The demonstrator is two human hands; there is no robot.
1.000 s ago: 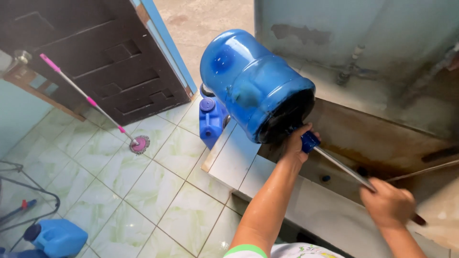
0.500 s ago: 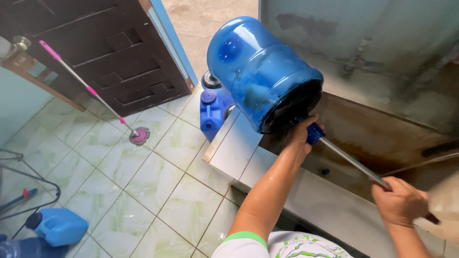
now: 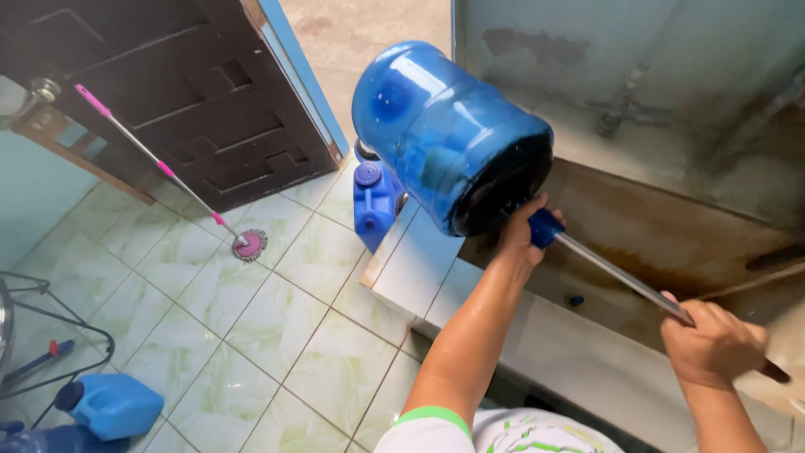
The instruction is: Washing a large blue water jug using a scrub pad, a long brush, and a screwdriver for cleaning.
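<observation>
The jug [image 3: 449,134] lies tilted above the trough [image 3: 637,235], mouth toward the left hand [image 3: 518,239] clasping its neck, while the right hand [image 3: 713,344], farther back, grips the rod [image 3: 620,281] running along the jug's axis.

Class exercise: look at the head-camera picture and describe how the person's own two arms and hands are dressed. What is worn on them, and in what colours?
Both hands, the left hand and the right hand, are bare: no gloves, rings or watch show. Both forearms are uncovered too. The left arm ends at a short white sleeve with a green trim band; the white shirt carries green markings.
</observation>
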